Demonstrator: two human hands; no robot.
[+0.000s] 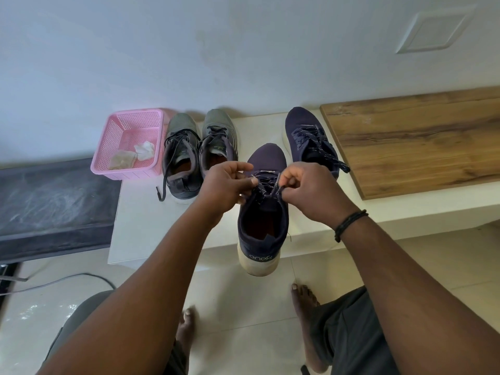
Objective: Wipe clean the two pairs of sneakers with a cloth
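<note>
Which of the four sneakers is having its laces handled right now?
The nearer navy sneaker, heel overhanging the ledge: both hands pinch its laces. The other navy sneaker and grey pair sit untouched.

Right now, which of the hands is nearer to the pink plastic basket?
Left. The left hand pinches the navy sneaker's laces, just right of the pink plastic basket; the right hand pinches laces farther right.

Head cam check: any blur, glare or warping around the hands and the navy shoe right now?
Head view: left hand and right hand slightly motion-soft, laces still readable; navy sneaker sharp; glare only on floor tiles; wide-angle bends the wooden board.
</note>
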